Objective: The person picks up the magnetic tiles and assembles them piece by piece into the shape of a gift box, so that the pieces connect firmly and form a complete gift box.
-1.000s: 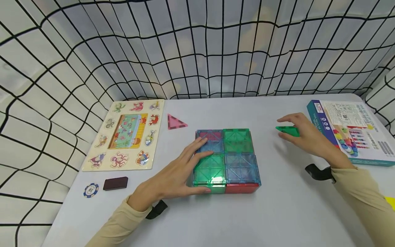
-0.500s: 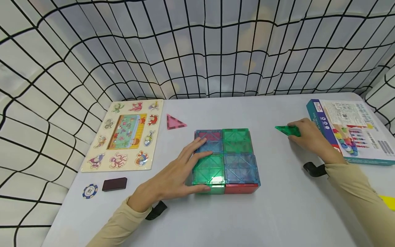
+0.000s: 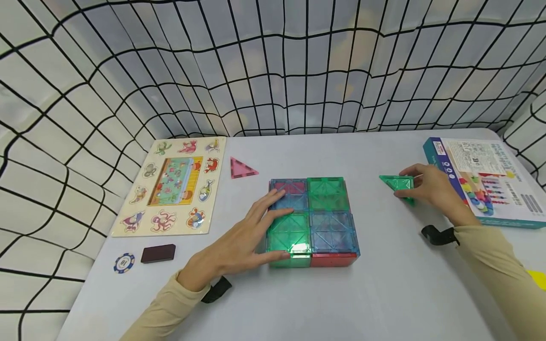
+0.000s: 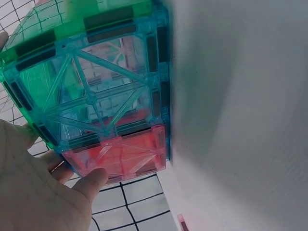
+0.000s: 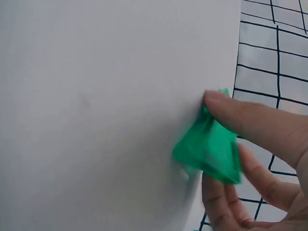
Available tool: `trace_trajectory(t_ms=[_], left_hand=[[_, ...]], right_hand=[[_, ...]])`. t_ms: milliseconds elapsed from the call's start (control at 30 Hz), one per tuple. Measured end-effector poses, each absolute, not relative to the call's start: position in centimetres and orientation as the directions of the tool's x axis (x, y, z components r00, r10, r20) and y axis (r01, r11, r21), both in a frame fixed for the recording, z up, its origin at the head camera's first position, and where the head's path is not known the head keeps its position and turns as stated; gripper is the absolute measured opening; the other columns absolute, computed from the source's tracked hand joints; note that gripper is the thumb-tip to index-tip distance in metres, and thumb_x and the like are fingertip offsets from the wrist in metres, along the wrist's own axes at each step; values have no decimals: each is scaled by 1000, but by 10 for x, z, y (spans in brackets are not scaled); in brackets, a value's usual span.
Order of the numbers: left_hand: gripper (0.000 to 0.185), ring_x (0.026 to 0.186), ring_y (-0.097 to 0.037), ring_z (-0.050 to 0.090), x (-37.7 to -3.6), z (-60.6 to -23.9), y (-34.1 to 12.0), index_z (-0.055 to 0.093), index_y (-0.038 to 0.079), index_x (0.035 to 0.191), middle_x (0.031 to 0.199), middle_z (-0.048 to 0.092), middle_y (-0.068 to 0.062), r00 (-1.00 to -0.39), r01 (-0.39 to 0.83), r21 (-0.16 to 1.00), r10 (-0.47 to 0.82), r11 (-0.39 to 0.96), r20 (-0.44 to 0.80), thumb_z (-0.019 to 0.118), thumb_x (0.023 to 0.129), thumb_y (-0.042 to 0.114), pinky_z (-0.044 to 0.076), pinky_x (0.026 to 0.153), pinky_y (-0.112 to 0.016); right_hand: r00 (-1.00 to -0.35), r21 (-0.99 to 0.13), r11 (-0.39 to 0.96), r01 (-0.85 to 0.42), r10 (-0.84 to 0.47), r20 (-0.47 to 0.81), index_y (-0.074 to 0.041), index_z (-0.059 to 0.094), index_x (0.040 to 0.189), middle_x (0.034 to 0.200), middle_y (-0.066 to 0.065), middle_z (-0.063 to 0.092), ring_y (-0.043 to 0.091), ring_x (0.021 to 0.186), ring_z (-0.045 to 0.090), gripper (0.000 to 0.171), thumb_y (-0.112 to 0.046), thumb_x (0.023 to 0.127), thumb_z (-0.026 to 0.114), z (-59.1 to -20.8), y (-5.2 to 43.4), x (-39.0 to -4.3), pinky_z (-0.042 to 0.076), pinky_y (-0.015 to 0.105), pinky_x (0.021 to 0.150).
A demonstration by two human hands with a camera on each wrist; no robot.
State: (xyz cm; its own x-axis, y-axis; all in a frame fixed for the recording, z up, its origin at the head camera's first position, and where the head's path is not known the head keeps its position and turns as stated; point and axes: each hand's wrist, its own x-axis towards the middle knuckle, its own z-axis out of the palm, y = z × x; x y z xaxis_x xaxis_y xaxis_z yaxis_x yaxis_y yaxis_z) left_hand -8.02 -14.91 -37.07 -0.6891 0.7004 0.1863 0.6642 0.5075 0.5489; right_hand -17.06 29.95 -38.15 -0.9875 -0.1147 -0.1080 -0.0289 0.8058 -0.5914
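Note:
In the head view a low box of translucent magnetic tiles [image 3: 334, 232] stands mid-table, its top made of green and blue squares and its front of green and red pieces. My left hand [image 3: 241, 241] rests on its left side, fingers spread over the top and thumb at the front edge. The left wrist view shows a blue square and a red piece on one side wall [image 4: 91, 101]. To the right of the box, my right hand [image 3: 435, 192] pinches a green triangular magnetic tile [image 3: 395, 182] between thumb and fingers. That tile [image 5: 211, 149] is slightly blurred in the right wrist view.
A pink triangular tile [image 3: 243, 168] lies behind the box. At left are a sea-animal puzzle board [image 3: 213, 189], a poker chip [image 3: 124, 263] and a dark rectangular block [image 3: 158, 254]. A toy box [image 3: 495, 180] lies at right, with a yellow piece [image 3: 538, 279] nearer. Black netting surrounds the table.
My right hand has moved a little right and turned the green triangular tile, so more of its face shows. My left hand stays on the tile box.

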Motion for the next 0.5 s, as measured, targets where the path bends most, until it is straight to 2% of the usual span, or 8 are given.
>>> trace_trajectory(t_ms=[133, 267, 400, 500], left_hand=[[73, 162, -24, 3, -80, -371, -150, 39, 18, 159, 175, 8, -3, -699, 649, 576, 689, 497, 193, 65, 100, 52, 28, 123, -59], [69, 161, -23, 3, -80, -370, -152, 39, 19, 160, 175, 6, -2, -728, 617, 601, 658, 508, 191, 67, 101, 41, 25, 124, -59], [70, 162, -23, 4, -80, -371, -152, 40, 18, 159, 175, 8, -2, -739, 607, 615, 643, 504, 202, 71, 99, 34, 23, 125, -58], [69, 162, -23, 3, -80, -372, -152, 40, 18, 159, 175, 8, -2, -739, 604, 624, 641, 496, 206, 72, 99, 33, 22, 125, -58]], right_hand=[[-992, -607, 791, -74, -119, -34, 11, 60, 127, 119, 36, 63, 46, 103, 62, 48, -11, 91, 82, -383, 297, -168, 47, 22, 74], [-989, -616, 775, -143, -137, 58, 8, 66, 123, 109, 32, 68, 44, 99, 65, 35, -7, 93, 79, -377, 290, -162, 42, 9, 68], [-972, -616, 752, -234, -165, 168, 5, 72, 117, 102, 25, 73, 40, 93, 70, 29, -5, 92, 80, -361, 274, -154, 42, 4, 69], [-946, -630, 708, -319, -200, 254, 2, 76, 114, 98, 21, 76, 23, 87, 73, 26, -3, 90, 82, -344, 253, -146, 45, 5, 70]])
